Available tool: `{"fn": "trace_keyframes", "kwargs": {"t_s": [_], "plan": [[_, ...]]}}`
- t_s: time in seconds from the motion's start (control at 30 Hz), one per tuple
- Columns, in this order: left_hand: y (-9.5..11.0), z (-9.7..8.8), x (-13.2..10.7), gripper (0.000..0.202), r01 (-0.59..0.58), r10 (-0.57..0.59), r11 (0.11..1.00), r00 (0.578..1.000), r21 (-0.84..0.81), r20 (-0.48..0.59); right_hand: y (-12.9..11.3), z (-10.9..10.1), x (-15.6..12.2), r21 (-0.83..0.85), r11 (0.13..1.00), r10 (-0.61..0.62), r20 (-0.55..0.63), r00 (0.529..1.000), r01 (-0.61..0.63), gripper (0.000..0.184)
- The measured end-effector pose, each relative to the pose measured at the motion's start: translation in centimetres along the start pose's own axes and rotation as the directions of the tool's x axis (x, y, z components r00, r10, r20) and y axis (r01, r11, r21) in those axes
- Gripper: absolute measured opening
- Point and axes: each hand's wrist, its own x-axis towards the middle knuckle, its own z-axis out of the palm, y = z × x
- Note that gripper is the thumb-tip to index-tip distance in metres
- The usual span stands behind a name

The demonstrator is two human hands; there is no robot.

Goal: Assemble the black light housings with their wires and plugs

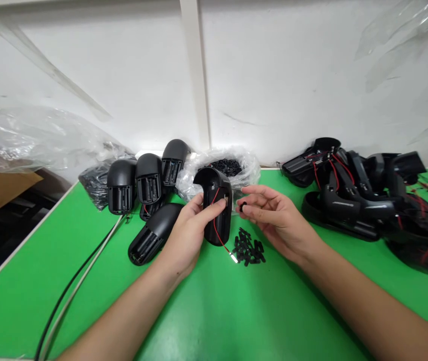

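Note:
My left hand [194, 228] grips a black plastic housing [217, 228], its hollow inner side facing me and the thumb pressed on its right edge. A red wire [216, 228] runs out of the housing and ends in a small metal tab [233, 257] over the green table. Just to the right, my right hand [274, 215] pinches a small black plastic piece [242, 206] between thumb and forefinger, apart from the housing. Below lies a loose pile of small black pieces [249, 248], similar in colour to the pinched one.
Several black housings with battery compartments [149, 180] stand at the left. A clear plastic bag [249, 168] of small black parts lies behind my hands. More black housings with red wires [341, 200] are heaped at the right. Two cables [82, 281] cross the green table [198, 321].

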Motion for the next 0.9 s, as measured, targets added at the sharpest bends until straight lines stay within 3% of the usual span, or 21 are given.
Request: {"fn": "trace_keyframes", "kwargs": {"t_s": [0.13, 0.33, 0.9], "plan": [[-0.1, 0.1, -0.2, 0.043, -0.027, 0.027, 0.999, 1.0, 0.047, 0.005, 0.5, -0.1, 0.0, -0.113, 0.991, -0.081, -0.022, 0.996, 0.078, 0.038], [-0.4, 0.4, -0.2, 0.05, -0.121, 0.135, 0.961, 0.99, 0.247, -0.039, 0.8, 0.1, -0.1, -0.211, 0.962, -0.183, -0.034, 0.983, 0.172, 0.052], [-1.7, -0.2, 0.5, 0.051, -0.128, 0.175, 0.892, 0.982, 0.434, -0.069, 0.9, 1.8, -0.8, -0.281, 0.955, -0.168, -0.243, 0.955, 0.097, 0.034]]}}
